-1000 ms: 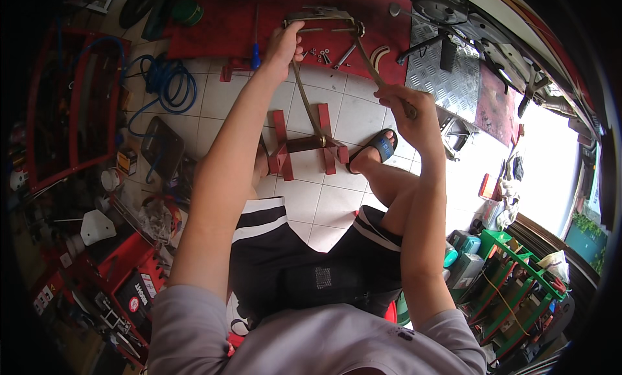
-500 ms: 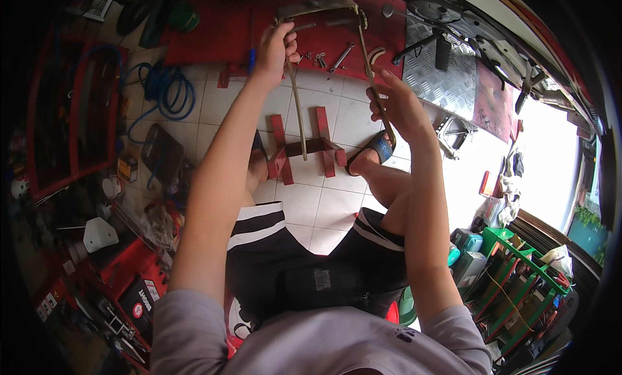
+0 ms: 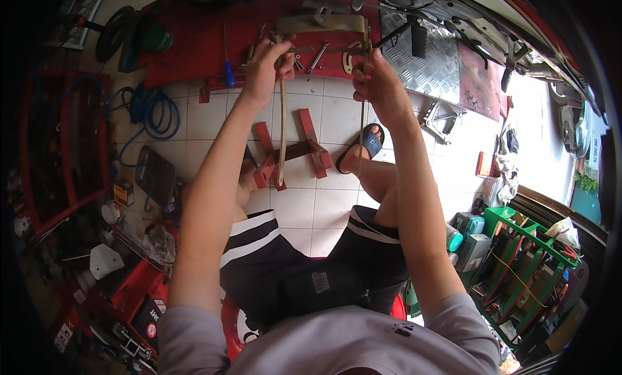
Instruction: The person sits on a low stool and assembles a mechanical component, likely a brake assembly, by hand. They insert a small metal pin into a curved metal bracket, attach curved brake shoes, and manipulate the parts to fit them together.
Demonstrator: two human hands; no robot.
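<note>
Between my hands hangs a U-shaped metal frame (image 3: 329, 25), dull brass in colour, with a flat crossbar at the top and two long thin legs. My left hand (image 3: 264, 70) is closed round the top of its left leg, just under the corner. The fingers of my right hand (image 3: 382, 90) pinch the right leg a little below the other corner. Both legs point down over the floor. Behind the frame, a wrench (image 3: 318, 57) and a curved metal piece (image 3: 351, 63) lie on a red work surface (image 3: 194, 25).
A blue-handled screwdriver (image 3: 229, 74) lies on the red surface. Below stands a red metal stand (image 3: 304, 148) near my feet. Blue hose (image 3: 152, 113) is coiled at left. Motorcycle parts (image 3: 421, 12) overhang the far right. A green rack (image 3: 512, 268) stands at right.
The frame has turned, so its crossbar is nearly level and its legs hang straighter. My right hand has moved up its leg, nearer the corner. My head view has shifted a little.
</note>
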